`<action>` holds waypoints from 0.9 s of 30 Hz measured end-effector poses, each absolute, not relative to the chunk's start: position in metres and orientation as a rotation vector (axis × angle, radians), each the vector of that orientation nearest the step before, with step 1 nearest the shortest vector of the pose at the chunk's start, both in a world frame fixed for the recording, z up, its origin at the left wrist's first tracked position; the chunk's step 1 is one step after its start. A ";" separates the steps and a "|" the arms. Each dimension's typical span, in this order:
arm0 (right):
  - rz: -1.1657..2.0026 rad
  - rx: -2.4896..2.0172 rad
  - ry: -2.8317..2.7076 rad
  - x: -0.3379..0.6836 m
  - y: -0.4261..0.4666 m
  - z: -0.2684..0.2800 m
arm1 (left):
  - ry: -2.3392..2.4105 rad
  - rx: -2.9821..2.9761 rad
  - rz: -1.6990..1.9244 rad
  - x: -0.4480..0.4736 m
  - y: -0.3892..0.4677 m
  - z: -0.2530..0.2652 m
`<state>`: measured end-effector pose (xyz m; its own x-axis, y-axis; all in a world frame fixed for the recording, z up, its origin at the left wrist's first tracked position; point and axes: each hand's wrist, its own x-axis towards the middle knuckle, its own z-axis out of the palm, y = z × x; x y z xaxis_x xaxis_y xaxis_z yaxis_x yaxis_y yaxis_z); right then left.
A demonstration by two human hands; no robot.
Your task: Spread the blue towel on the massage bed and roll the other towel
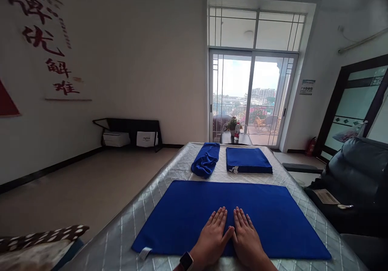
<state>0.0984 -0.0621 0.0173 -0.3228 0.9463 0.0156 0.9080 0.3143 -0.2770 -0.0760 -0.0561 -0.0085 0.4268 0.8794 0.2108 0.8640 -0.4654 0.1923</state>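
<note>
A blue cloth [188, 210] lies spread flat across the table, with a small white label at its near left corner. My left hand [212, 236], with a dark watch on the wrist, rests palm down on the cloth's near middle. Beside it my right hand [246, 236] lies flat too, fingers stretched forward, the thumbs almost touching. Farther back sits a neat stack of folded blue cloths [249, 159]. To its left is a crumpled blue cloth [206, 159] in a loose heap.
The table has a silver quilted cover [127, 230]. A black leather sofa [357, 174] stands close on the right, with a paper [326, 196] on it. Past the far edge is a small table [242, 139] with a bottle [237, 131] and plant. Patterned fabric [45, 238] lies at the lower left.
</note>
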 end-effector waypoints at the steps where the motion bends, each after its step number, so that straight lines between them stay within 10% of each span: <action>1: 0.318 -1.713 -2.404 0.098 -0.062 0.017 | 1.589 2.594 0.418 -0.076 -0.057 -0.005; 27: 0.324 -1.611 -2.402 0.110 -0.040 -0.011 | 1.588 2.746 0.531 -0.082 -0.037 -0.037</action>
<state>0.1096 -0.0403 -0.0108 -0.3687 0.9271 0.0677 0.8760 0.3709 -0.3082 -0.0824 -0.0366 -0.0371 0.4585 0.8296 0.3185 0.8543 -0.5102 0.0992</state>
